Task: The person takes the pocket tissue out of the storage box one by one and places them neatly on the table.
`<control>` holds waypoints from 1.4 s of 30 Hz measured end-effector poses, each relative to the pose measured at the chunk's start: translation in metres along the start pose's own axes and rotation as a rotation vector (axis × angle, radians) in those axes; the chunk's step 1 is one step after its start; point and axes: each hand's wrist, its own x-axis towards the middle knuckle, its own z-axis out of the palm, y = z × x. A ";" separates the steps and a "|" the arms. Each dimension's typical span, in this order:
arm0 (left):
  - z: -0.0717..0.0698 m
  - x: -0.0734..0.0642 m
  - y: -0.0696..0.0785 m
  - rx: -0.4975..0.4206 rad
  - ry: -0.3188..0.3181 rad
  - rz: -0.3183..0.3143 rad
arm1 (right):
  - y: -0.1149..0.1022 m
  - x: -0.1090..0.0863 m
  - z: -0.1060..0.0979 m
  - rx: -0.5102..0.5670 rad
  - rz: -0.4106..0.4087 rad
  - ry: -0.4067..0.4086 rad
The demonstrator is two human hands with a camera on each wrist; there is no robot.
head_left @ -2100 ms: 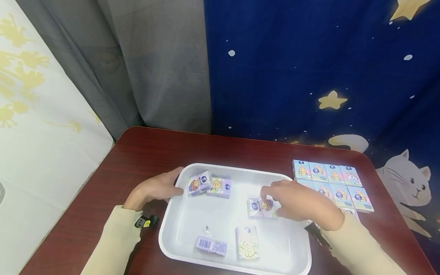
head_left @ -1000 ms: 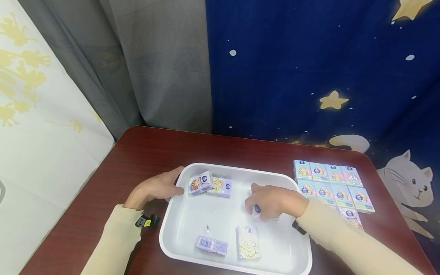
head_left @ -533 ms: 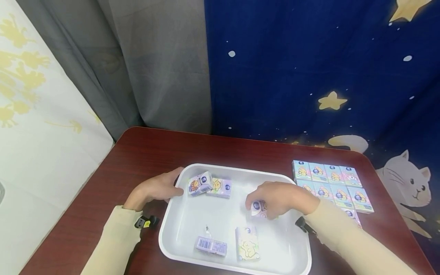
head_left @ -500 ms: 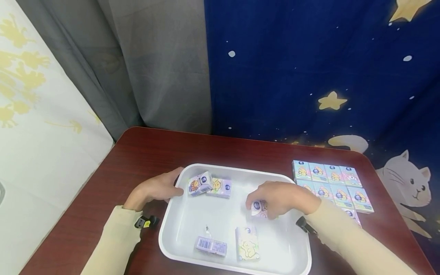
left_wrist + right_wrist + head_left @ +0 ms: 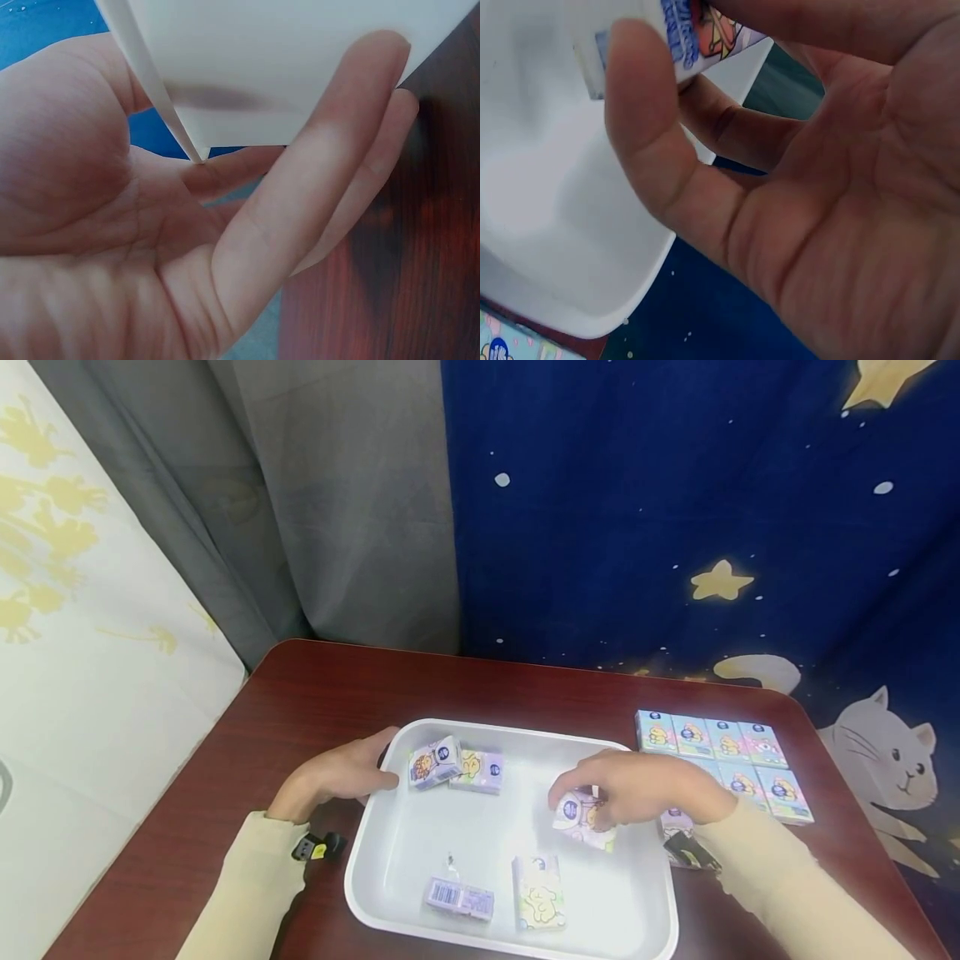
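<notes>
My left hand (image 5: 347, 768) grips the far-left side of a white plastic tray (image 5: 442, 835), thumb over the rim. In the left wrist view its fingers curl round the tray wall (image 5: 247, 60). Over the tray's right half my right hand (image 5: 637, 785) holds a lilac pocket tissue pack (image 5: 581, 821), tilted, its printed front partly covered by fingers. The right wrist view shows the pack (image 5: 681, 34) pinched between thumb and fingers. Below it in the tray lies a pale yellow-green pack (image 5: 538, 893); a lilac pack with a barcode (image 5: 459, 898) lies left of that.
Two lilac packs overlap in the tray's far-left corner, one (image 5: 435, 762) partly on the other (image 5: 483, 772). Right of the tray, light-blue packs (image 5: 727, 742) stand in neat rows on the dark red table (image 5: 337, 685); my right forearm covers some. Curtains hang behind.
My right hand closed round the lilac pack in the tray, then tilted it up and shifted slightly right with it. The left hand and the other packs stayed put.
</notes>
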 end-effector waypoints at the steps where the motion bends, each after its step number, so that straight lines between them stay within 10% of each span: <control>1: 0.000 0.000 0.000 0.000 -0.001 0.002 | 0.001 -0.001 0.000 0.031 0.015 -0.003; 8: 0.000 0.000 0.000 -0.007 -0.009 0.006 | 0.010 -0.014 0.001 0.238 0.055 -0.003; 35: 0.000 0.002 -0.003 -0.003 -0.006 0.008 | 0.057 -0.065 0.017 0.343 -0.081 0.287; 42: 0.000 0.002 -0.004 0.000 -0.008 0.017 | 0.069 -0.090 0.023 0.404 0.044 0.331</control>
